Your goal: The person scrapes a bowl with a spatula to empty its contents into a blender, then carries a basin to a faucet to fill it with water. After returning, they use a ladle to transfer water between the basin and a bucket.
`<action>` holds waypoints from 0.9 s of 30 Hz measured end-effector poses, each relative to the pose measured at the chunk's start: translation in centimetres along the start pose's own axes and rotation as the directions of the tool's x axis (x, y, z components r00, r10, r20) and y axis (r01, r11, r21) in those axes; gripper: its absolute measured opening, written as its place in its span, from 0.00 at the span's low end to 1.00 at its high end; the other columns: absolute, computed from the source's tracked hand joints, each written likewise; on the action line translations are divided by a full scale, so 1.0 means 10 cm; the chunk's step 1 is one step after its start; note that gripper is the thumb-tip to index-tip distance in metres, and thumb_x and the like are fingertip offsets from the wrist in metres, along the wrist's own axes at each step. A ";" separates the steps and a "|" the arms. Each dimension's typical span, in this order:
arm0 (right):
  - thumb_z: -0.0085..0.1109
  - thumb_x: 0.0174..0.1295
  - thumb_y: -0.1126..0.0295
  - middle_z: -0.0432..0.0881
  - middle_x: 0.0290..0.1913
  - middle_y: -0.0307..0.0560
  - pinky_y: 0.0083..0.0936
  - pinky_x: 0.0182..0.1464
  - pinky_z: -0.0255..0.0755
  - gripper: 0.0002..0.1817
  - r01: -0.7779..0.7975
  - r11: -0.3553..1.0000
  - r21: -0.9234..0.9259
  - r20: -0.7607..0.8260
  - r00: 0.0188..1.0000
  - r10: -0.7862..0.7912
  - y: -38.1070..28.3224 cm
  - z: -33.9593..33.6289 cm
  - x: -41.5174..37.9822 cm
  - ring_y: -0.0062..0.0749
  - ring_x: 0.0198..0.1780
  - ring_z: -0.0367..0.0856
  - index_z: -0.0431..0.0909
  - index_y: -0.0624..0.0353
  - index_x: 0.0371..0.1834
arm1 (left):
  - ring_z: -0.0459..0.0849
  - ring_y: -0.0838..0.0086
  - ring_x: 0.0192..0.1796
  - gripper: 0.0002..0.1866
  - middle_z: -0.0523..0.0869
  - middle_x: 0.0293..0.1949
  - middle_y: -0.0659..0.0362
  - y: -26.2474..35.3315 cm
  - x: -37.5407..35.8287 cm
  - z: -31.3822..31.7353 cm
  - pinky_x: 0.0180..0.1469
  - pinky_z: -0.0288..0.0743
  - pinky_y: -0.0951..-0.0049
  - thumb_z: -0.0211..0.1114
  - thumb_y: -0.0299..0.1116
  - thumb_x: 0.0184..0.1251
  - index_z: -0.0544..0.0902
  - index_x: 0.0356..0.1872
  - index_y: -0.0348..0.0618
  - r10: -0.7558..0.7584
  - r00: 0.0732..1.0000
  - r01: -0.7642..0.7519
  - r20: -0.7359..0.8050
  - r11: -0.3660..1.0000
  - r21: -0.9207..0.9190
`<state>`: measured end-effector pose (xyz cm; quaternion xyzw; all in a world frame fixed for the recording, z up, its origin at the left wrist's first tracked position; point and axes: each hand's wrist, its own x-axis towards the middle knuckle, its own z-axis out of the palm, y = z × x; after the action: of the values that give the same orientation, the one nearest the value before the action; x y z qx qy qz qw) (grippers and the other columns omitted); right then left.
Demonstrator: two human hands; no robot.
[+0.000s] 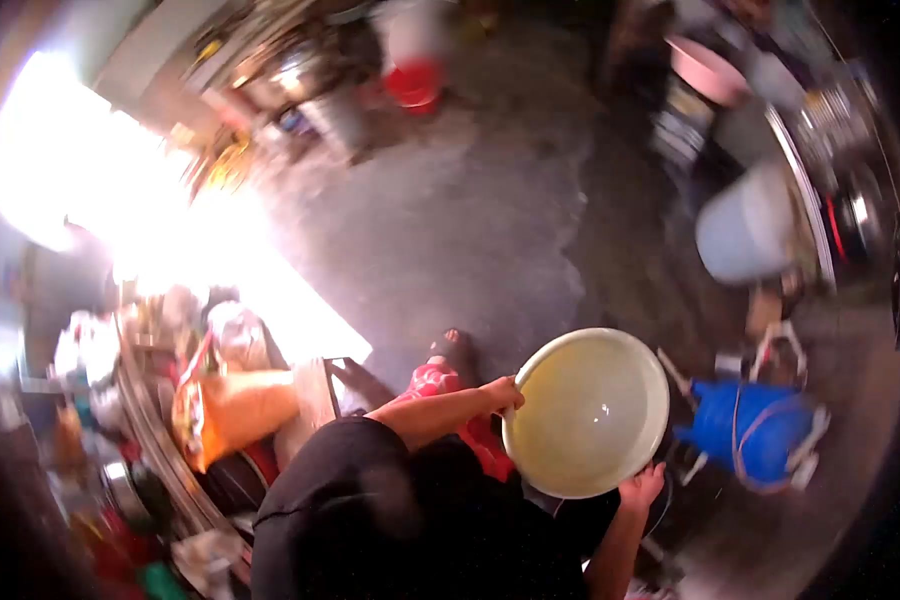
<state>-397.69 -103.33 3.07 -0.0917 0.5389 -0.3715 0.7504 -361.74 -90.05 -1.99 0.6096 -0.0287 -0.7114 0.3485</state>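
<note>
A large pale yellow-green basin [590,415] is held out in front of my body, low over the floor. On its left rim my left hand [505,394] is closed, fingers wrapped at the edge. My right hand [643,486] grips the lower right rim. The inside of the basin looks smooth with small bright glints; whether it holds liquid I cannot tell. A red patterned cloth [435,382] and a foot show just left of the basin.
A blue container [755,430] lies right of the basin. Behind it stands a whitish bucket [745,225]. An orange sack [235,410] and clutter line the left. Farther off are a red bucket [412,86] and pink basin [708,70]. Grey floor [420,220] lies ahead.
</note>
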 end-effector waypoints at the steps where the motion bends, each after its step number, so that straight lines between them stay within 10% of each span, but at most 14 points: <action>1: 0.40 0.61 0.45 0.65 0.59 0.57 0.41 0.61 0.58 0.31 -0.142 0.974 0.178 -0.056 0.986 0.154 0.02 0.63 -0.11 0.48 0.58 0.65 0.66 0.63 0.54 | 0.74 0.72 0.23 0.22 0.74 0.26 0.59 0.09 -0.13 -0.25 0.19 0.69 0.72 0.60 0.23 0.39 0.73 0.44 0.40 0.052 0.999 -0.052 -0.013 0.998 -0.043; 4: 0.31 0.64 0.45 0.59 0.64 0.52 0.47 0.66 0.45 0.34 -0.166 0.984 0.065 -0.064 0.983 0.170 -0.04 1.77 0.04 0.46 0.66 0.53 0.58 0.66 0.59 | 0.75 0.72 0.24 0.23 0.74 0.26 0.59 0.42 -0.33 -0.66 0.21 0.70 0.71 0.59 0.23 0.40 0.73 0.44 0.41 0.135 0.987 -0.148 -0.088 0.974 -0.170; 10: 0.34 0.64 0.47 0.64 0.60 0.54 0.47 0.65 0.50 0.32 -0.214 0.955 -0.205 0.182 0.951 0.252 0.81 3.58 0.33 0.48 0.64 0.59 0.60 0.66 0.58 | 0.76 0.75 0.26 0.20 0.80 0.28 0.62 1.22 -1.41 -2.21 0.27 0.72 0.72 0.59 0.23 0.45 0.76 0.45 0.42 0.180 0.927 -0.207 -0.330 0.977 -0.048; 16: 0.31 0.65 0.48 0.63 0.61 0.54 0.39 0.65 0.48 0.33 -0.202 0.858 -0.473 0.290 0.884 0.368 1.97 5.84 0.45 0.42 0.63 0.58 0.58 0.69 0.59 | 0.81 0.63 0.36 0.24 0.79 0.38 0.52 1.19 -1.85 -3.72 0.34 0.78 0.66 0.53 0.18 0.46 0.72 0.50 0.38 0.202 0.846 -0.460 -0.493 0.743 -0.486; 27: 0.36 0.63 0.45 0.68 0.56 0.58 0.38 0.64 0.52 0.36 -0.184 0.471 -0.863 0.359 0.433 0.827 4.41 9.38 -0.30 0.44 0.60 0.63 0.64 0.74 0.53 | 0.82 0.62 0.35 0.21 0.80 0.36 0.50 1.01 -3.00 -5.81 0.38 0.79 0.63 0.53 0.25 0.43 0.72 0.44 0.31 0.098 0.640 -0.728 -0.762 0.395 -0.560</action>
<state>-295.64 -94.83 19.35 -0.3332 0.2707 0.2209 0.8757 -305.16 -59.42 13.30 0.5266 0.2699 -0.2661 0.7609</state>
